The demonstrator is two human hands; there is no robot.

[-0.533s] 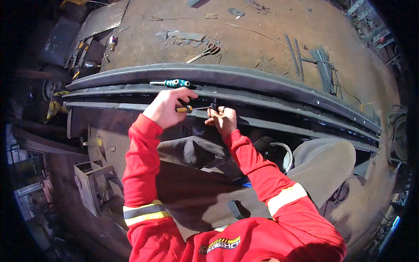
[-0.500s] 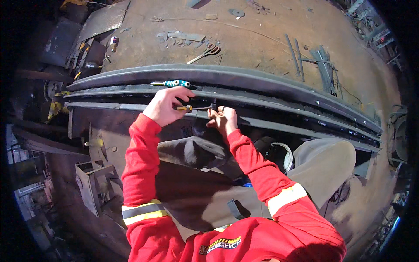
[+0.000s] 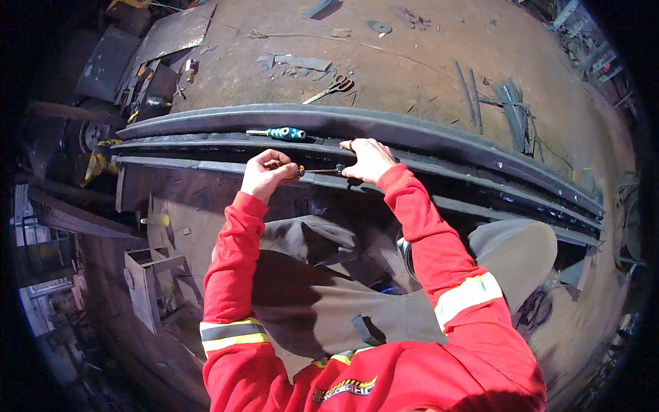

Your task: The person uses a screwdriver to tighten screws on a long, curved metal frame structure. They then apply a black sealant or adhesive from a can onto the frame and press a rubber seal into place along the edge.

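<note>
My left hand point(image 3: 266, 176) is closed around the yellow and black handle of a screwdriver point(image 3: 321, 171). Its thin shaft points right, and its tip meets a small dark piece point(image 3: 340, 169) at a metal rail. Beside that piece, my right hand point(image 3: 369, 161) grips the middle metal rail point(image 3: 439, 165), fingers over its far side and thumb on the near side. The palm and whatever lies under it are hidden. A teal-handled screwdriver point(image 3: 285, 133) lies on the rails just beyond my hands.
Long parallel metal rails point(image 3: 206, 117) run across in front of my knees. Scissors point(image 3: 336, 86), scrap strips point(image 3: 302, 63) and a bundle of thin bars point(image 3: 513, 113) lie on the floor beyond. A metal box frame point(image 3: 147, 281) stands at left.
My right hand has moved up from the near side of the small dark piece onto the middle rail. My left hand has shifted lower, still on the screwdriver. The whole view has tilted slightly.
</note>
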